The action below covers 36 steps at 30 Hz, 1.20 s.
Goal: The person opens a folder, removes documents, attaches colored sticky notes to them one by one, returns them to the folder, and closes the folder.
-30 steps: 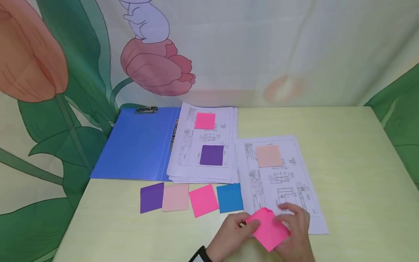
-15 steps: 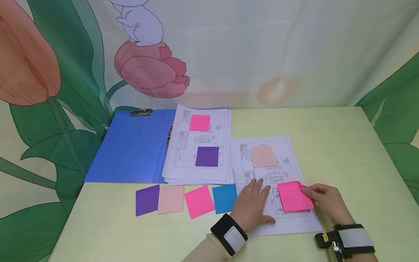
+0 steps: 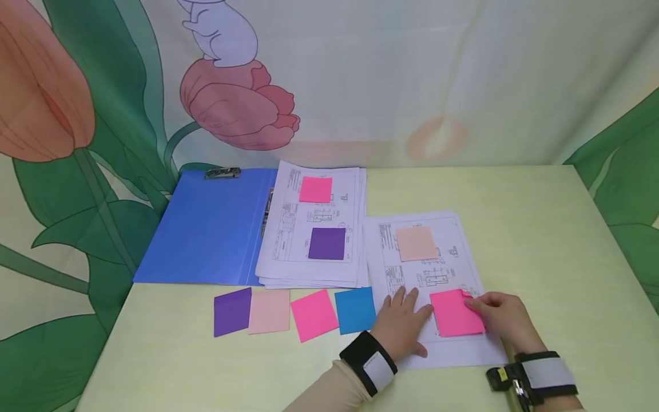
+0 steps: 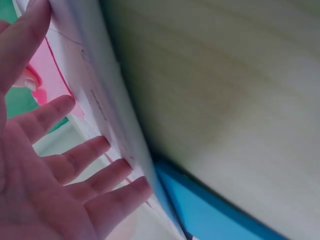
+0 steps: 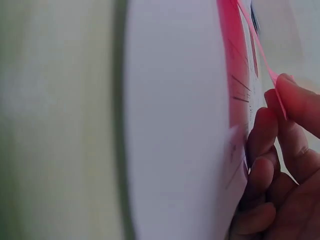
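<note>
My right hand (image 3: 507, 320) pinches a hot-pink sticky note (image 3: 455, 315) by its right edge, between thumb and forefinger (image 5: 300, 102). The note lies over the lower part of a printed drawing sheet (image 3: 440, 355), and its upper right corner is slightly curled. In the right wrist view its near edge stands up from the paper. My left hand (image 3: 399, 326) rests on the sheet's left side with fingers spread, the forefinger tip right at the note's left edge. Higher on the same sheet is a peach sticky note (image 3: 417, 243).
An open blue folder (image 3: 206, 229) lies at the back left with a stack of drawings (image 3: 288, 257) bearing pink (image 3: 316, 189) and purple notes (image 3: 326, 243). In front sit purple (image 3: 233, 313), pale pink (image 3: 269, 312), pink (image 3: 314, 316) and blue notes (image 3: 356, 311). A patterned curtain (image 3: 360, 74) hangs behind.
Both hands held the pink note near the front edge; the left hand let go and flattened onto the sheet. The right hand brought the note over the sheet, then slightly left and lower.
</note>
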Tool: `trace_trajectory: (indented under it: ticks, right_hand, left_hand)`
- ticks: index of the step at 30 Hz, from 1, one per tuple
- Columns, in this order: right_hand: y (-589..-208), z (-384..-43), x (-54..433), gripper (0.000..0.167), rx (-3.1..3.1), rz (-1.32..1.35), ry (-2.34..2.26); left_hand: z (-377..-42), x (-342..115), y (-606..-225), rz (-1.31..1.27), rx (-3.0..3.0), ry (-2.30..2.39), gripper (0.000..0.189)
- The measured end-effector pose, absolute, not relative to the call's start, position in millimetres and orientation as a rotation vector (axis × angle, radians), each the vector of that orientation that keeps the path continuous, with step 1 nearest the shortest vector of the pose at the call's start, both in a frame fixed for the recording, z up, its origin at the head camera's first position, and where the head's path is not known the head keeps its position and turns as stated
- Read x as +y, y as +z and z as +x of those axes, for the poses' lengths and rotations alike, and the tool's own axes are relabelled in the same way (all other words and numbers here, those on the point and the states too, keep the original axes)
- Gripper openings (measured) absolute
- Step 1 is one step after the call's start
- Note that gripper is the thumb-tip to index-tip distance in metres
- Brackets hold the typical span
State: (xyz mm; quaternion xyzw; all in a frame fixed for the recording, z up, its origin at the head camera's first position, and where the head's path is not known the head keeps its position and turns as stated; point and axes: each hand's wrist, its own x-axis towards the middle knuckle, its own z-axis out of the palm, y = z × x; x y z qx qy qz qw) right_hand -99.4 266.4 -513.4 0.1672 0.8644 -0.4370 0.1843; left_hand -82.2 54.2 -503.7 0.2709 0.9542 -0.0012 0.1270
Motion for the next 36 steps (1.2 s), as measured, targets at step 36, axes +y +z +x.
trace_trajectory:
  ticks: [36]
  right_hand:
    - [-510.0, -110.2, 261.8, 0.025, 2.499, 0.243, -0.943]
  left_hand:
    - [-87.2, 67.2, -497.4, 0.822, 2.676, -0.159, 0.078]
